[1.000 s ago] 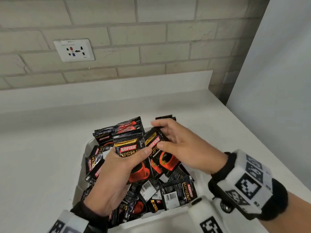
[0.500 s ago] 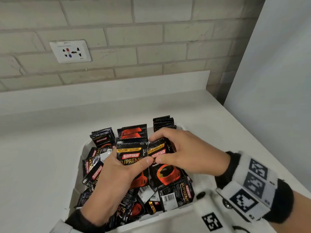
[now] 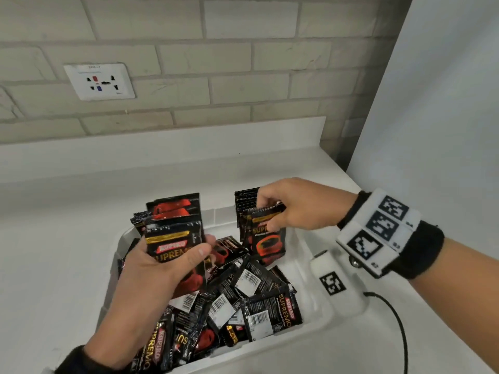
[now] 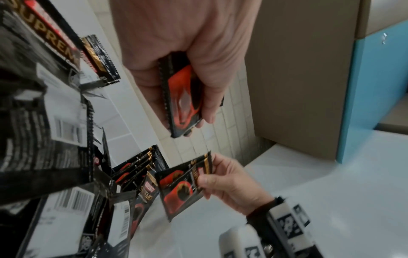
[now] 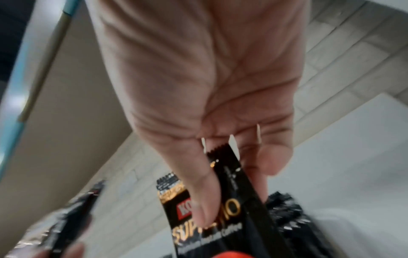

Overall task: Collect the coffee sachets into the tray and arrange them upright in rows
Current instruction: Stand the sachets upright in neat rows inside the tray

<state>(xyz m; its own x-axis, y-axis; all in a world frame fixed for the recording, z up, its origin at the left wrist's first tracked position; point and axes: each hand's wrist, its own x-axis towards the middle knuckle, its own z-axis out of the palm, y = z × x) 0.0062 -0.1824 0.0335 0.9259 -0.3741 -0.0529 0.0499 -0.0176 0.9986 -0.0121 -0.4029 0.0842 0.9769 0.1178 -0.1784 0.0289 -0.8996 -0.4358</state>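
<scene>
A white tray on the counter holds a loose heap of black-and-red coffee sachets. My left hand grips a small upright stack of sachets above the tray's left side, thumb across the front one. My right hand pinches one or two sachets by the top edge at the tray's far right corner, beside a row of upright sachets. In the left wrist view the left hand holds its stack and the right hand its sachet. The right wrist view shows thumb and fingers pinching a sachet.
A white counter surrounds the tray, with a brick wall and socket plate behind. A white panel stands close on the right. A white tagged device with a black cable lies right of the tray.
The hands have parted. My right hand has carried its sachet away from the left-hand stack to the tray's far right corner; my left hand has lifted its stack slightly.
</scene>
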